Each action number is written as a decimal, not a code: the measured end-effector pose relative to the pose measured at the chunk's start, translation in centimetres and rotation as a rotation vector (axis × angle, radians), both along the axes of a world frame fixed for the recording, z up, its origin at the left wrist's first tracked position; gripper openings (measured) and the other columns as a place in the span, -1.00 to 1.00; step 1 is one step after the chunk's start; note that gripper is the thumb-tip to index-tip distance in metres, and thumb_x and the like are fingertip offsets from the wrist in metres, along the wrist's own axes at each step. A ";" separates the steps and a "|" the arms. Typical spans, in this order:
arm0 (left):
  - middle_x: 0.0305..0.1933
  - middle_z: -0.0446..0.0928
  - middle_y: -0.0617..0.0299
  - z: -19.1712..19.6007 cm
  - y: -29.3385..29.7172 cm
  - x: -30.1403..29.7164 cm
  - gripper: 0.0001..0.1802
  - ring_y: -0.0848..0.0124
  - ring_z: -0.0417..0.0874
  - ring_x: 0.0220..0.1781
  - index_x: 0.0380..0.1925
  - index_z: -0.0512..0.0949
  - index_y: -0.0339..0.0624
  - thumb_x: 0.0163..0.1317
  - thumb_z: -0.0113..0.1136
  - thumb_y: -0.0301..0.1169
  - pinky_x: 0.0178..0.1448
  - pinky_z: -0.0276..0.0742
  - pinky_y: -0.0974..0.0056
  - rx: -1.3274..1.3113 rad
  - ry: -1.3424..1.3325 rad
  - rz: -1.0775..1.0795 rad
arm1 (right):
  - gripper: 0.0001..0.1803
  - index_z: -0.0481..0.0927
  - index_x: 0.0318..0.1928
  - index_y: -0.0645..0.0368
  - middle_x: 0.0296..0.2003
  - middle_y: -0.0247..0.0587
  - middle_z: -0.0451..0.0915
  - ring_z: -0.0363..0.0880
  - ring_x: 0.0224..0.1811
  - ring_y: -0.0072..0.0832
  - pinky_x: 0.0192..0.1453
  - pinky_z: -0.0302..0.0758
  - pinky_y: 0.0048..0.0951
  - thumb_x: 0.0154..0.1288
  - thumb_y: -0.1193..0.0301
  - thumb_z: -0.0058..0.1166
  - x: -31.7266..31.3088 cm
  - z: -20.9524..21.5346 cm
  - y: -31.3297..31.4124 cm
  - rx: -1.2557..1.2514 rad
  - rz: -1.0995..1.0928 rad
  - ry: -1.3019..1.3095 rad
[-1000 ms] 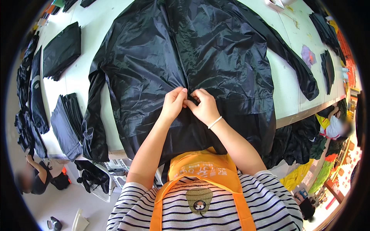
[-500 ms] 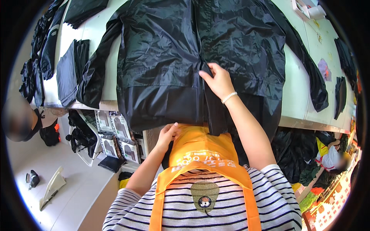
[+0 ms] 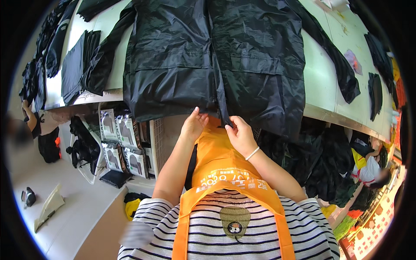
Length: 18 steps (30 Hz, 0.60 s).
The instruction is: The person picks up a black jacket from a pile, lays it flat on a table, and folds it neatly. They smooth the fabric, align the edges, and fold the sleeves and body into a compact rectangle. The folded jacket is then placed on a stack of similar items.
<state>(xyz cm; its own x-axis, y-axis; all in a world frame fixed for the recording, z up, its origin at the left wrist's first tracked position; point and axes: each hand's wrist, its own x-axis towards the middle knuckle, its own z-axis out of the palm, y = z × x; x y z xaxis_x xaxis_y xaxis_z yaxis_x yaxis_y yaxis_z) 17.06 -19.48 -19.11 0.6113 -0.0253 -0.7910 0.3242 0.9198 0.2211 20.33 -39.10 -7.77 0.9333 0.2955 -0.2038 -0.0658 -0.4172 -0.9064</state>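
A shiny black jacket (image 3: 173,56) lies spread on the white table, its front facing up and its hem hanging over the near edge. At the bottom of the front opening, my right hand (image 3: 240,135) pinches the corner of the jacket's right-side front edge between thumb and fingers. My left hand (image 3: 194,125) is just below the hem of the left-side panel, fingers apart and pointing up. Its fingertips come close to the hem; whether they touch it I cannot tell. The sleeves reach out to both sides.
Folded black garments (image 3: 78,65) lie left of the jacket, with a small folded black piece (image 3: 375,96) at the right of the white table (image 3: 329,113). Packaged garments (image 3: 123,138) stand below the table at left. Dark clothing (image 3: 320,164) is heaped below at right. Other people are at both sides.
My right hand has moved down the front opening to the hem corner. My left hand has risen toward the hem, its fingers spreading. The view has shifted, so the jacket appears higher.
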 end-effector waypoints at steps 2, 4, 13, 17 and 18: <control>-0.04 0.51 0.16 0.1 -0.7 -0.2 -0.65 0.26 0.52 0.03 -0.06 0.45 -0.21 0.21 0.24 -0.32 0.11 0.44 0.16 -0.049 -0.025 -0.017 | -0.80 0.52 -0.17 0.32 -0.39 -0.10 0.52 0.49 -0.53 -0.38 -0.41 0.44 -0.48 0.18 0.55 0.11 -0.2 0.3 -0.2 -0.011 -0.003 -0.058; -0.06 0.53 0.07 1.0 -1.5 -1.0 -0.70 0.22 0.54 0.03 -0.08 0.45 -0.25 0.23 0.20 -0.37 0.09 0.50 0.17 -0.065 -0.029 -0.009 | -0.83 0.55 -0.19 0.31 -0.40 -0.11 0.53 0.50 -0.52 -0.35 -0.40 0.45 -0.46 0.18 0.54 0.11 -0.4 0.6 -0.1 -0.027 -0.023 -0.086; -0.14 0.56 0.02 8.0 -1.5 -1.2 -0.80 0.21 0.63 -0.18 -0.13 0.47 -0.48 0.25 0.07 -0.60 -0.05 0.62 0.19 0.315 -0.129 -0.240 | -0.88 0.60 -0.29 0.17 -0.38 -0.22 0.55 0.57 -0.31 -0.25 -0.25 0.53 -0.31 0.15 0.43 0.12 -1.3 0.6 3.8 -0.237 -0.066 -0.428; -0.19 0.56 0.07 7.8 -0.8 -1.6 -0.83 0.27 0.60 -0.20 -0.23 0.51 -0.36 0.28 0.14 -0.45 -0.02 0.59 0.21 0.110 -0.011 -0.221 | -0.87 0.61 -0.31 0.17 -0.36 -0.27 0.52 0.54 -0.27 -0.30 -0.24 0.53 -0.35 0.09 0.45 0.16 -1.5 0.5 5.1 -0.345 0.042 -0.533; -0.18 0.55 0.07 8.0 -0.7 -1.5 -0.82 0.28 0.58 -0.19 -0.24 0.51 -0.34 0.28 0.15 -0.42 0.00 0.57 0.21 0.073 -0.007 -0.206 | -0.87 0.61 -0.31 0.18 -0.35 -0.28 0.50 0.53 -0.27 -0.31 -0.24 0.53 -0.35 0.11 0.44 0.14 -1.7 0.5 5.2 -0.382 0.080 -0.538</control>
